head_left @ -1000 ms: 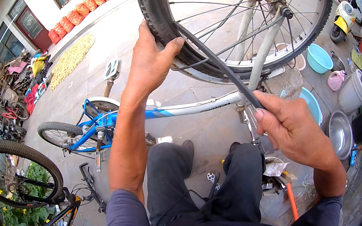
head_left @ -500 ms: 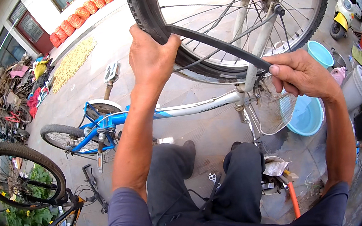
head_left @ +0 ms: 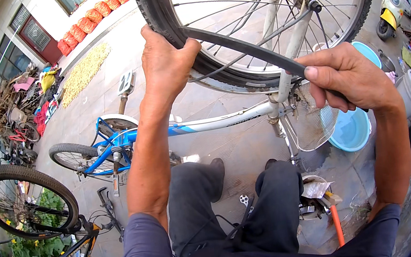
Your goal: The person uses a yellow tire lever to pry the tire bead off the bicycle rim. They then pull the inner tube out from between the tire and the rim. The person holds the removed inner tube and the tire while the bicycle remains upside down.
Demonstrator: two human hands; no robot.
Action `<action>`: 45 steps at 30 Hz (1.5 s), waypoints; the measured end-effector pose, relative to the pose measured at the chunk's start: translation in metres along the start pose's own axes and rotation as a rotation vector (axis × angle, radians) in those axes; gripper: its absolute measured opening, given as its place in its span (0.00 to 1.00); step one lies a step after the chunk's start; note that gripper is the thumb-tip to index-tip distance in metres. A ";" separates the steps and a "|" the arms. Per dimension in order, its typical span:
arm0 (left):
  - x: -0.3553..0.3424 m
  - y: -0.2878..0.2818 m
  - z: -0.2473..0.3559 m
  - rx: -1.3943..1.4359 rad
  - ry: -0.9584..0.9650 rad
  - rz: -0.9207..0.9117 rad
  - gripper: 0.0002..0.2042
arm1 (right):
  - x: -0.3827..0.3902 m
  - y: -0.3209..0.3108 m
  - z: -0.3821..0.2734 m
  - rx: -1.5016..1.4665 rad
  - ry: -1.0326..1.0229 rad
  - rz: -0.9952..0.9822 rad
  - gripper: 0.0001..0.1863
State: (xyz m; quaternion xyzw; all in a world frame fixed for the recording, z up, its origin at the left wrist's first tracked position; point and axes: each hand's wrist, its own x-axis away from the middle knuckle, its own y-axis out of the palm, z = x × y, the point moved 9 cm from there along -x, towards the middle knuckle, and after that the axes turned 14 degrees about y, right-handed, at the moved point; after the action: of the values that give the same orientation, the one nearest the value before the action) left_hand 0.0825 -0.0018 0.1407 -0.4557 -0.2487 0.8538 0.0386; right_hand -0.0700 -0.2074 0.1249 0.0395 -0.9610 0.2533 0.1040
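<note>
A blue-and-white bicycle [head_left: 215, 121] lies upside down before me, its front wheel raised by the fork. My left hand [head_left: 166, 55] grips the black knobbly tyre [head_left: 149, 10] at the wheel's left side, thumb over the inner edge. From beside that thumb a flat black strip, looking like a deflated inner tube [head_left: 241, 46], runs taut across the spokes. Its other end is pinched in my right hand [head_left: 348, 77], fingers curled. Part of the strip shows beneath those fingers. Below the wheel is the wire basket [head_left: 312, 124].
A blue basin [head_left: 350, 131] of water stands at the right, near buckets [head_left: 410, 91]. Another bicycle [head_left: 70, 252] lies at the left. A tool container [head_left: 314, 192] with an orange handle [head_left: 337, 225] sits by my right leg. Farther off are a scooter [head_left: 392, 15] and several orange sacks [head_left: 86, 24].
My right hand has moved slightly right and nearer, still holding the strip taut. My left hand has shifted a little left along with the tyre.
</note>
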 end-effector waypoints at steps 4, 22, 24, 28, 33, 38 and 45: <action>0.002 0.001 0.001 0.004 -0.025 -0.020 0.25 | 0.011 -0.003 -0.023 0.174 0.013 0.079 0.17; 0.007 0.004 -0.004 0.016 -0.086 0.014 0.28 | 0.002 -0.020 -0.026 0.205 0.060 0.019 0.15; 0.006 0.004 -0.005 0.014 -0.092 0.010 0.28 | -0.007 -0.029 -0.021 0.220 0.013 0.006 0.18; 0.008 0.004 -0.007 0.017 -0.089 0.016 0.29 | -0.012 -0.019 -0.019 0.298 -0.004 0.059 0.19; 0.009 0.003 -0.008 0.037 -0.058 0.019 0.29 | -0.012 -0.005 -0.013 0.229 -0.063 0.131 0.19; 0.008 0.004 -0.010 0.058 -0.043 0.004 0.28 | -0.013 -0.004 -0.011 0.159 -0.016 0.057 0.19; 0.006 0.008 -0.008 0.076 -0.011 0.013 0.28 | -0.005 -0.032 -0.019 0.285 -0.011 0.067 0.18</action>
State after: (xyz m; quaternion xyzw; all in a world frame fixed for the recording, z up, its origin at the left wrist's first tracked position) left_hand 0.0863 -0.0043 0.1286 -0.4508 -0.2132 0.8654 0.0492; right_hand -0.0573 -0.2254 0.1552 0.0231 -0.9165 0.3905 0.0834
